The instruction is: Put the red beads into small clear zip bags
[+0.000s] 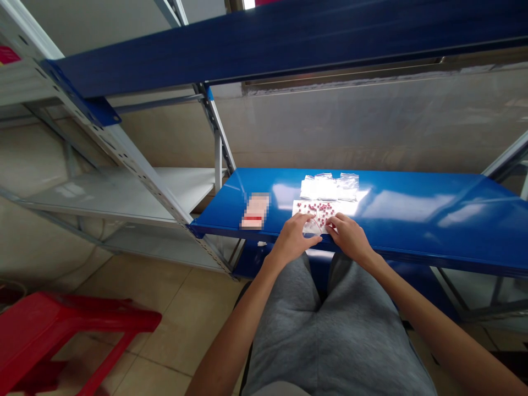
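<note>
Looking down over a steel shelving unit (124, 148) against a pale wall (371, 126), with a dark blue upper shelf (264, 49) overhead, a pale lower shelf (119, 192) off to the left, a red plastic stool (53, 324) on the tile floor (193, 308), and grey shorts (330, 324) across the lap at bottom. Work surface: a glossy blue shelf (429, 231), low and directly ahead. Toward its left end, a pixelated packet (256, 212), well apart from the other items, detail blurred out. Near the middle, toward the back, a loose row of small clear bags (328, 187), glare hiding any contents; cannot tell whether filled or empty. In front of these, near the shelf's front edge, a white sheet (303, 212) under a scatter of small red beads (324, 212), many lying loose, so plenty left out in the open. Left hand (292, 239) at the sheet's front edge, fingers narrow and close to a thin clear bag (313, 224), hold unclear. Right hand (348, 237) just beside, fingers (332, 221) narrow on the sheet's edge, nothing clearly held.
</note>
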{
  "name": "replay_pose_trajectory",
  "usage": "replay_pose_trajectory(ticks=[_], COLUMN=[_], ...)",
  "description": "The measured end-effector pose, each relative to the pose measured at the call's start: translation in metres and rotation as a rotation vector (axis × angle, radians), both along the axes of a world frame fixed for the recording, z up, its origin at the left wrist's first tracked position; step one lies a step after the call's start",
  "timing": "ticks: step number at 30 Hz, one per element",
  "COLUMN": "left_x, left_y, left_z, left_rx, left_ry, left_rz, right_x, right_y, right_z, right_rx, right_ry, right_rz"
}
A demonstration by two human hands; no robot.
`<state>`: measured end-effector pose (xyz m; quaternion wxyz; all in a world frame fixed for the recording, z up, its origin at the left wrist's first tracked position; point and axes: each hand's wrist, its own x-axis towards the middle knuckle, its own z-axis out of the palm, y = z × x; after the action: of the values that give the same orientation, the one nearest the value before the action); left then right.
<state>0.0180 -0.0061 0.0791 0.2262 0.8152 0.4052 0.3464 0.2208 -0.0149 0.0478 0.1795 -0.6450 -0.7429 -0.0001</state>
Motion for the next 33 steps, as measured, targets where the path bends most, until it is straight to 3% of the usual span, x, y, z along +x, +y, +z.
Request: replay_pose_trajectory(ticks=[6, 10, 13, 17, 20, 24, 27, 30, 33], left_x=[0.001, 0.002, 0.005, 0.007, 0.007, 0.005, 0.005, 0.005, 0.005], left_y=[0.0, -0.002, -0.005, -0.007, -0.006, -0.005, -0.005, -0.005, -0.004], left_z=[-0.001, 0.0, 0.002, 0.005, 0.005, 0.007, 0.009, 0.011, 0.01], left_rx=[0.009, 0.002, -0.005, -0.014, -0.041, -0.118, -0.185, -0.215, -0.215], left_ry=[0.013, 0.01, -0.01, -0.061, -0.083, -0.147, -0.215, -0.247, -0.25], left_rz=[-0.011, -0.022, -0.032, -0.061, -0.052, 0.004, 0.039, 0.043, 0.043], right_x=[0.004, 0.007, 0.002, -0.002, 0.007, 0.029, 0.04, 0.048, 0.056], right_y=[0.001, 0.0, -0.004, -0.008, -0.005, 0.0, 0.0, -0.002, 0.001], right_z=[0.001, 0.016, 0.029, 0.036, 0.035, 0.035, 0.037, 0.039, 0.038], right_rx=[0.04, 0.11, 0.069, 0.011, 0.056, 0.102, 0.086, 0.122, 0.144], right_ry=[0.044, 0.308, 0.493, 0.568, 0.578, 0.494, 0.554, 0.567, 0.425], right_rz=[0.008, 0.132, 0.248, 0.346, 0.276, -0.002, -0.162, -0.24, -0.225])
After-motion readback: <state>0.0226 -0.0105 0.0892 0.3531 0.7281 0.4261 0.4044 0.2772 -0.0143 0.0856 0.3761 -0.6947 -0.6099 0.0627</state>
